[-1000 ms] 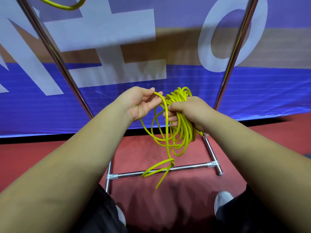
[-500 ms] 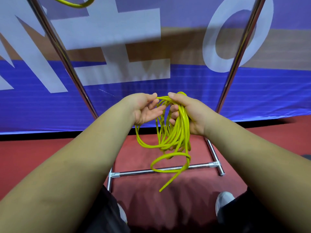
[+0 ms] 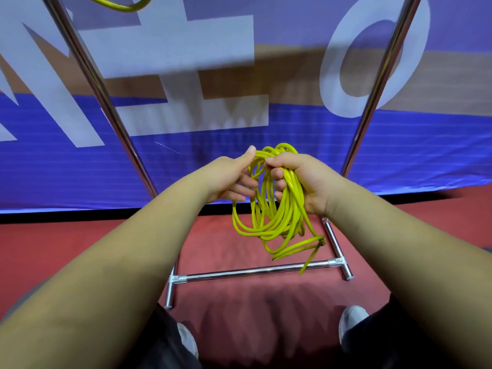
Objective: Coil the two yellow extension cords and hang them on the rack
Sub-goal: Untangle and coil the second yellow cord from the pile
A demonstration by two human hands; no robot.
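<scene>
A coiled yellow extension cord (image 3: 277,219) hangs in several loops between my hands, its loose end dangling toward the rack's bottom bar. My right hand (image 3: 306,182) is closed around the top of the coil. My left hand (image 3: 231,177) pinches a strand at the coil's top with thumb and fingers. A second yellow cord (image 3: 119,5) shows as a loop at the top edge, hanging from above; its support is out of view. The chrome rack (image 3: 255,271) stands in front of me, its two uprights rising left and right.
A blue banner (image 3: 239,129) with large white letters hangs just behind the rack. The floor (image 3: 239,302) is red. My two shoes (image 3: 351,323) stand just short of the rack's base bar.
The coil's loops have gathered tighter and its loose end swung to the right. My left hand closed its thumb onto the top strand; both hands rose slightly.
</scene>
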